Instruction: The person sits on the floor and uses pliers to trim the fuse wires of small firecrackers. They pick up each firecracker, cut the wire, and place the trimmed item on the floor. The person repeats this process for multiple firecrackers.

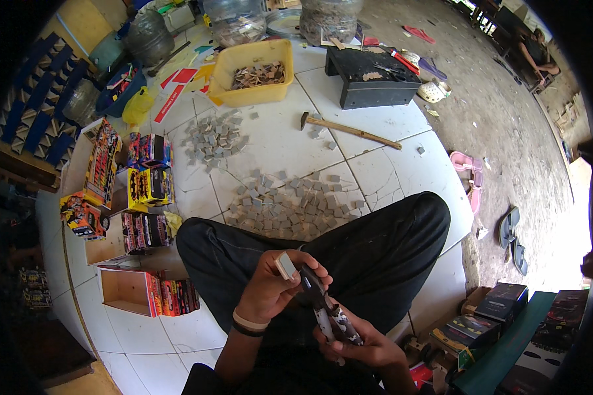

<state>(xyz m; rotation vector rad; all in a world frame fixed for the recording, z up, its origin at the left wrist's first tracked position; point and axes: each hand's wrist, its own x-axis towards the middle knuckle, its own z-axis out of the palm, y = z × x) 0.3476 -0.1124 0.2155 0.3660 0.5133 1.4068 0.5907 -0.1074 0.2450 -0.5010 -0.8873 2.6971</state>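
Note:
My left hand (262, 297) is raised above my crossed legs, its fingers closed on a small square piece (286, 266) with a grey face and pale tan edges. My right hand (369, 345) grips a pair of pliers (317, 297) with a dark head and worn, paint-chipped handles. The head of the pliers points up beside my left fingers, which partly hide its tip. Beyond my legs, a loose pile of small grey squares (290, 204) is spread on the white tiles. Farther left lies a second, smaller heap of grey squares (214, 137).
A hammer (359, 130) lies beyond the near pile. Behind stand a yellow basin (244, 97) of small pieces and a low black stool (375, 94). Colourful cartons (128, 291) line the left, dark boxes (471, 329) the lower right. Pink sandals (469, 172) lie right.

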